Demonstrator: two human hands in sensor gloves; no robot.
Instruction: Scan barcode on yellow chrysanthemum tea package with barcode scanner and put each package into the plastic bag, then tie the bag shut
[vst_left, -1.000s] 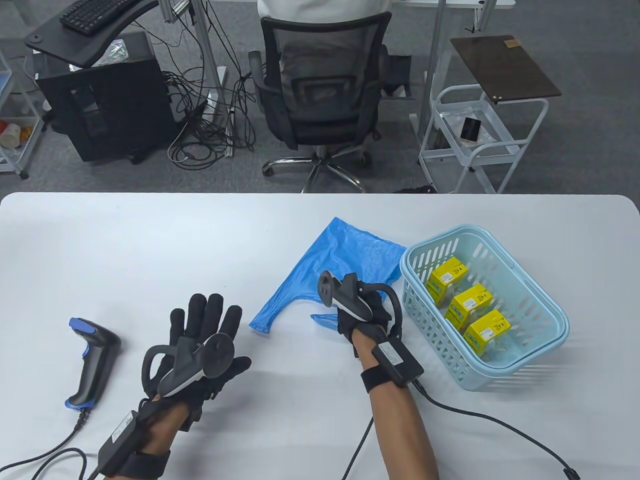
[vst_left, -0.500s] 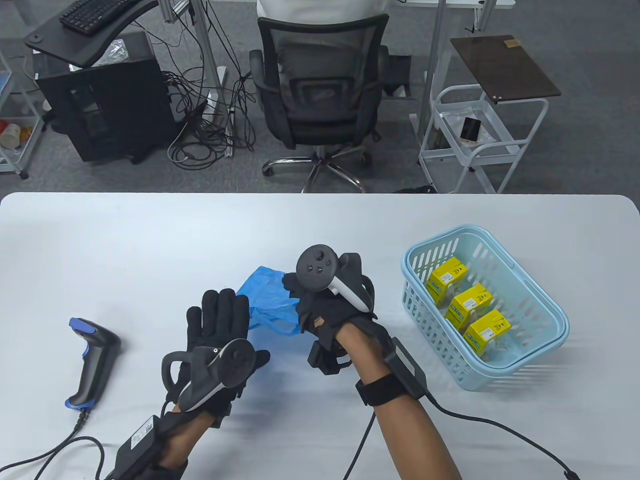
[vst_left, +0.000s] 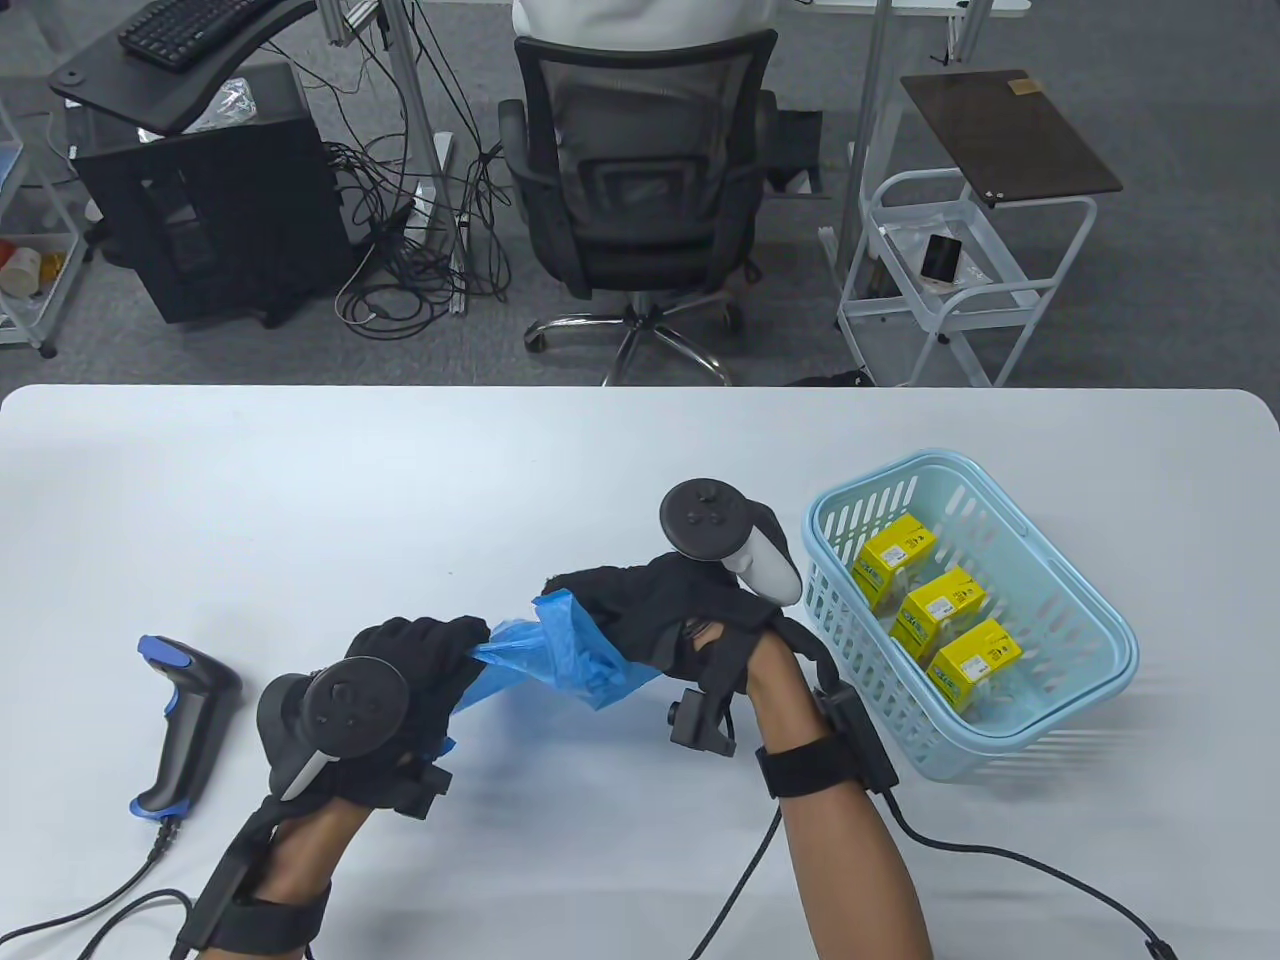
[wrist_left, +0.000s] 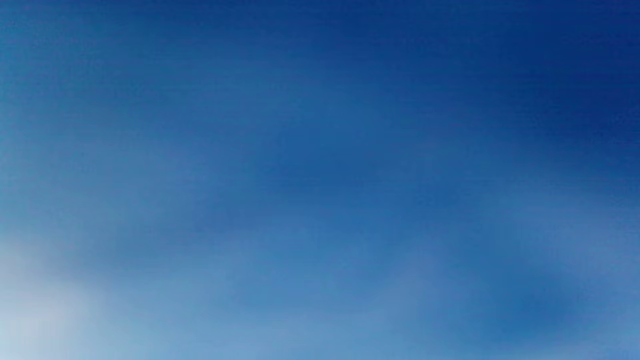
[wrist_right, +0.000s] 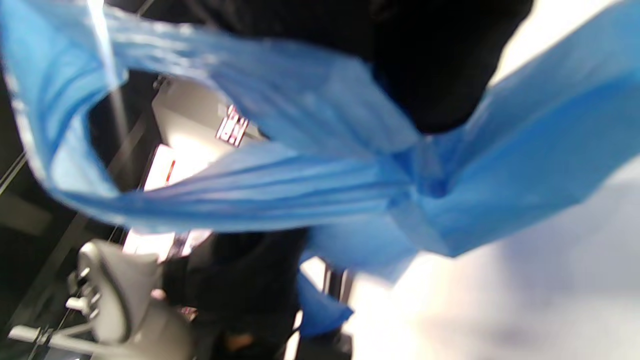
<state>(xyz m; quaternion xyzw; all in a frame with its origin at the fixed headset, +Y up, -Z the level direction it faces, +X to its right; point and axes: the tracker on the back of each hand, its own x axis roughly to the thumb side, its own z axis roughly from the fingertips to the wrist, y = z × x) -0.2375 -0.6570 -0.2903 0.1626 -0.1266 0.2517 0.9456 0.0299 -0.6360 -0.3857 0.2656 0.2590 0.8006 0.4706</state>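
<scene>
On the white table, your left hand and right hand each grip the blue plastic bag, stretched between them. Three yellow tea packages sit in the light-blue basket at right; the barcode scanner lies at left. Beyond the table stands an office chair.

Left hand and right hand in black fabric sensor gloves. Dark grey round-headed tracker, white-edged grip, strapped on back of each. Small black box under each wrist. Black strap round each forearm, flat black module clipped there, black cable trailing off.
</scene>
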